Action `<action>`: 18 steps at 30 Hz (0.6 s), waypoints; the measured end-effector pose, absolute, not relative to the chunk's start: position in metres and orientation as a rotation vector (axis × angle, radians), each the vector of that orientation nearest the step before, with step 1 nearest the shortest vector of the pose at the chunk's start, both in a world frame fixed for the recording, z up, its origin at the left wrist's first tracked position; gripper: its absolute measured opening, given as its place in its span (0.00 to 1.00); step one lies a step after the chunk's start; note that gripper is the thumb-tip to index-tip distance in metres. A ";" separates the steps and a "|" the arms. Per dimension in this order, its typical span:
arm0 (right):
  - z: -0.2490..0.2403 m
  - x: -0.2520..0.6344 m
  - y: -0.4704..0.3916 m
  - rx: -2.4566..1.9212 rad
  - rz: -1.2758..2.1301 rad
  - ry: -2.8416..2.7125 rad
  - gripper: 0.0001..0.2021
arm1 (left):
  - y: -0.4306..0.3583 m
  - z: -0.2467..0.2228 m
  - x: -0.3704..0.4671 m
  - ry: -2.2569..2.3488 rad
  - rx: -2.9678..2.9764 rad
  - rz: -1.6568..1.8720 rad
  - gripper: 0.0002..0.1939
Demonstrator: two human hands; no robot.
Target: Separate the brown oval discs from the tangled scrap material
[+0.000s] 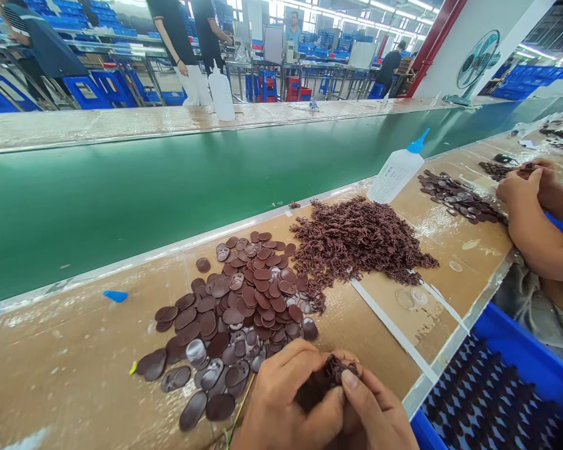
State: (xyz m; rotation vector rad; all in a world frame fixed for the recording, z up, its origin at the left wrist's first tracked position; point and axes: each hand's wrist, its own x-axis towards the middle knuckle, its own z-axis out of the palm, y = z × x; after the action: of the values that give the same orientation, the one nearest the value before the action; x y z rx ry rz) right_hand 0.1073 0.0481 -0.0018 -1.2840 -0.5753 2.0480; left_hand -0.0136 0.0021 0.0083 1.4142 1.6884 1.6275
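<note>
both hands meet at the near edge of the table [65, 375], pressed close together. the left hand [281, 406] curls around a dark brown oval piece [312, 390], and the right hand [380, 415] pinches a small brown clip part [338, 369] with thumb and forefinger right on top of it; both are closed in a grip. the oval's long axis seems to run left to right between the palms, mostly hidden. just ahead of the left hand lies the pile of oval pieces [244, 306]; the heap of clip parts [356, 240] sits further ahead, toward the right hand. a white squeeze bottle [394, 175] lies beyond it, a co-worker's hands [525, 187] far right.
</note>
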 end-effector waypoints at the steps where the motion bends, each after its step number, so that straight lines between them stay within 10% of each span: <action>1: -0.003 0.108 0.049 -1.275 2.049 -0.571 0.18 | 0.002 0.009 -0.013 1.704 1.425 1.629 0.10; 18: -0.007 0.108 0.051 -1.232 2.069 -0.558 0.17 | -0.001 0.005 -0.011 1.767 1.413 1.503 0.09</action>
State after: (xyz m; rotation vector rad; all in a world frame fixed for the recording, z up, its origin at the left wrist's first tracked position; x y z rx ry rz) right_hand 0.1083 0.0506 -0.0067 -1.2323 -0.5580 2.0693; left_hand -0.0108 -0.0014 0.0047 1.4134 1.7667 1.5033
